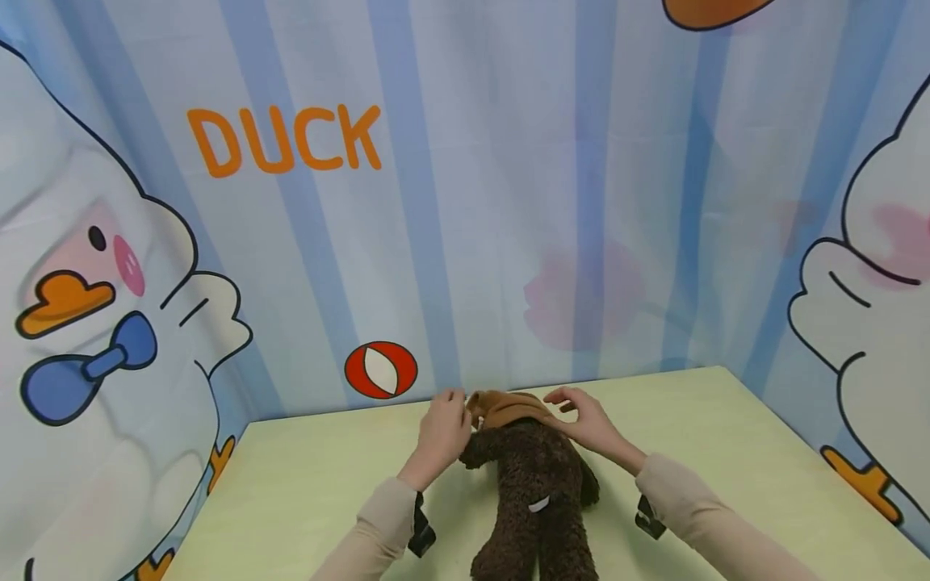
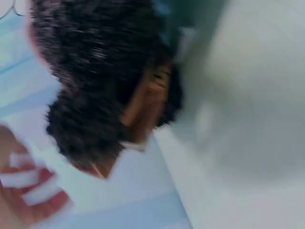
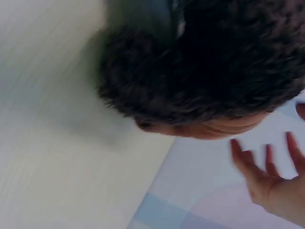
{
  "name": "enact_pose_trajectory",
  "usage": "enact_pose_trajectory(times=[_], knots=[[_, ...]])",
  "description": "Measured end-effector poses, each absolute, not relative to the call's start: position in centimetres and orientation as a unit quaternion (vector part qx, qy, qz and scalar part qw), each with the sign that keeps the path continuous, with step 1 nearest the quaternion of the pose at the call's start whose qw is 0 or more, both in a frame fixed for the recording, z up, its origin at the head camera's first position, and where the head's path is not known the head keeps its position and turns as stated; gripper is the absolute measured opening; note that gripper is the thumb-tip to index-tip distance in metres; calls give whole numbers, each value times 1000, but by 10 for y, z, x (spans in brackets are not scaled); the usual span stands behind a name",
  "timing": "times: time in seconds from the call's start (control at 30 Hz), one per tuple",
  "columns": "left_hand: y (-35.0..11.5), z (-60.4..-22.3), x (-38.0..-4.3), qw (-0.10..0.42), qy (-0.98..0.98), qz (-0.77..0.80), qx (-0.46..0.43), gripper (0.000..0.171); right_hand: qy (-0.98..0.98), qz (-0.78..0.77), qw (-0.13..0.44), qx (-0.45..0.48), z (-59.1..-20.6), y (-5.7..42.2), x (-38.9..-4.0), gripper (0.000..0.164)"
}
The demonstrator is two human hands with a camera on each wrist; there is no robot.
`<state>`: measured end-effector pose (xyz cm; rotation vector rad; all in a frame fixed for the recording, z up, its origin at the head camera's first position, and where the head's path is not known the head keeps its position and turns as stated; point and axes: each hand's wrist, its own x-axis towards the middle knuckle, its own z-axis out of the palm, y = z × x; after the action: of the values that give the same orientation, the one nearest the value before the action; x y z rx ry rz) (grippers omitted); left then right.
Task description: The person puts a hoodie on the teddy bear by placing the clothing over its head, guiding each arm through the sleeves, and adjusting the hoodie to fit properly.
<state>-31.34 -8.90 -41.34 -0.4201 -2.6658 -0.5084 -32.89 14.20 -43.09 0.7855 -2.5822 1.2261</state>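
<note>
Left hand (image 1: 445, 428): fingers loose, slightly apart, at the left edge of a brown cloth (image 1: 508, 409); cloth across the far end of a dark-brown plush toy (image 1: 541, 472), lying on a pale-yellow table (image 1: 312, 492) between the hands. Right hand (image 1: 592, 424): thumb and fingers parted, at the cloth's right edge. Likely faults: cloth skewed by uneven pulling; toy dragged by a snag.

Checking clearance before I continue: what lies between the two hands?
Between the left hand and the right hand lies the brown cloth, at the far end of the dark plush. The head view shows it.
</note>
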Motion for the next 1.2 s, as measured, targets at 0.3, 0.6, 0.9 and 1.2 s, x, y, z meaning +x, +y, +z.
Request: enact_pose_trajectory(times=[0.3,0.6,0.9,1.2], knots=[[-58,-420,-333,71,-931,-191,-302,53,-875,361,-4,321,-438,130,-343,58],[-56,-426,-329,52,-954,-133,-262,62,-901,247,95,343,-437,119,-336,39],[-61,-433,-309,183,-961,-13,-205,51,-897,226,204,321,-445,106,-329,19],[-69,-454,-299,276,-931,-58,-231,21,-892,167,267,325,-458,93,-307,7]])
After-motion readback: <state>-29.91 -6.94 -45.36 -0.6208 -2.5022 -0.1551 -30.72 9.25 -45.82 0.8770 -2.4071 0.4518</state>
